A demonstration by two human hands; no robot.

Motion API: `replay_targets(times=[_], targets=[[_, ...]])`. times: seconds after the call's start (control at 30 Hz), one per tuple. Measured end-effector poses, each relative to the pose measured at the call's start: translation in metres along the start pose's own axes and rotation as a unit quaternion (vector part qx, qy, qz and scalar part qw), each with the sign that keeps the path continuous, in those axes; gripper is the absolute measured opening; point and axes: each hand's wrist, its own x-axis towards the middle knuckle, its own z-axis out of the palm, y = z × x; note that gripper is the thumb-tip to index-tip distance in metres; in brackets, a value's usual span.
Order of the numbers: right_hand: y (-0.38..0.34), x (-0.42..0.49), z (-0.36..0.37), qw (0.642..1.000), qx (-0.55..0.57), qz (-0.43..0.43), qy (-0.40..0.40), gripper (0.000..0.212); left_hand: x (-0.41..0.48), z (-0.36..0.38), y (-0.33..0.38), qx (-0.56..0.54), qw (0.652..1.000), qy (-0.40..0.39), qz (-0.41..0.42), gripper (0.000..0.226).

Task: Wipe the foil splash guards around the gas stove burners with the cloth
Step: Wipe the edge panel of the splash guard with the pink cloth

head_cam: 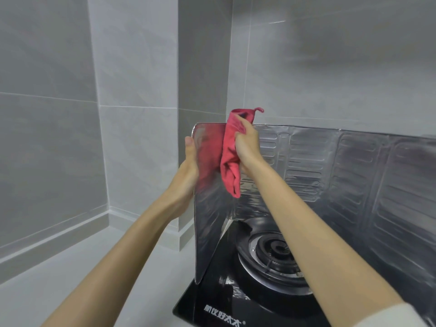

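A silver foil splash guard [354, 166] stands folded around the back and left of a black gas stove [212, 300]. My right hand [247, 147] grips a red cloth [230, 166] and presses it against the inner face of the guard's left panel [207, 220] near its top edge. The cloth hangs down below my fist. Flat against that panel's outer side lies my left hand [188, 166], thumb up along the edge, bracing it. A round burner [271, 251] shows under my right forearm.
Grey wall tiles rise behind and to the left, with a protruding column [203, 67] just behind the guard's corner. A pale countertop [82, 267] spreads left of the stove. A white sleeve edge [389, 315] shows at the lower right.
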Motion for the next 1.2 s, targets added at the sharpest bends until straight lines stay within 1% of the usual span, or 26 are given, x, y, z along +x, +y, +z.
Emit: replay_targets(times=[0.07,0.1,0.23,0.3,0.37,0.47,0.5,0.6,0.7,0.8,0.93,1.03,1.07,1.13,1.17,1.2], targets=[[0.013,-0.006,0.002,1.000,-0.003,0.023,0.010,0.062,-0.001,0.001,0.001,0.010,1.000,0.008,0.009,0.061],[0.023,-0.008,0.004,0.999,-0.002,0.043,0.014,0.063,-0.002,0.001,0.002,0.017,1.000,0.009,0.012,0.060],[0.065,-0.024,0.005,0.993,0.010,0.119,0.017,0.067,-0.003,-0.005,0.002,0.026,1.000,-0.007,0.007,0.070],[0.082,-0.036,0.005,0.988,0.005,0.155,0.014,0.070,-0.004,-0.010,0.002,0.029,1.000,0.005,-0.004,0.068],[0.099,-0.047,0.007,0.982,0.010,0.187,0.021,0.071,-0.004,-0.013,0.001,0.025,1.000,0.009,0.003,0.065],[0.117,-0.061,0.011,0.975,0.034,0.217,0.039,0.066,-0.002,-0.020,-0.002,0.025,1.000,0.012,0.014,0.065],[0.122,-0.065,0.013,0.972,0.039,0.226,0.041,0.063,-0.002,-0.021,-0.002,0.023,1.000,0.016,0.011,0.067],[0.138,-0.075,0.015,0.965,0.044,0.255,0.040,0.056,0.001,-0.026,-0.006,0.032,0.999,0.030,-0.012,0.091],[0.157,-0.080,0.020,0.955,0.042,0.290,0.054,0.058,0.003,-0.029,-0.008,0.034,0.998,0.051,-0.031,0.087],[0.169,-0.083,0.023,0.949,0.051,0.302,0.074,0.056,0.003,-0.032,-0.010,0.039,0.997,0.051,-0.037,0.095],[0.175,-0.083,0.020,0.929,0.116,0.338,0.095,0.043,0.005,-0.037,-0.012,0.027,0.997,0.061,-0.041,0.084],[0.177,-0.078,0.018,0.908,0.163,0.360,0.139,0.040,0.005,-0.036,-0.013,0.015,0.998,0.050,-0.041,0.084],[0.174,-0.075,0.018,0.909,0.168,0.360,0.129,0.037,0.005,-0.036,-0.013,0.014,0.998,0.050,-0.041,0.084],[0.162,-0.067,0.018,0.924,0.151,0.344,0.071,0.036,0.005,-0.035,-0.012,0.015,0.998,0.052,-0.034,0.083],[0.152,-0.062,0.019,0.930,0.155,0.328,0.061,0.035,0.004,-0.035,-0.011,0.013,0.998,0.050,-0.027,0.081],[0.140,-0.056,0.020,0.933,0.164,0.311,0.071,0.035,0.005,-0.036,-0.011,0.011,0.999,0.041,-0.019,0.078]])
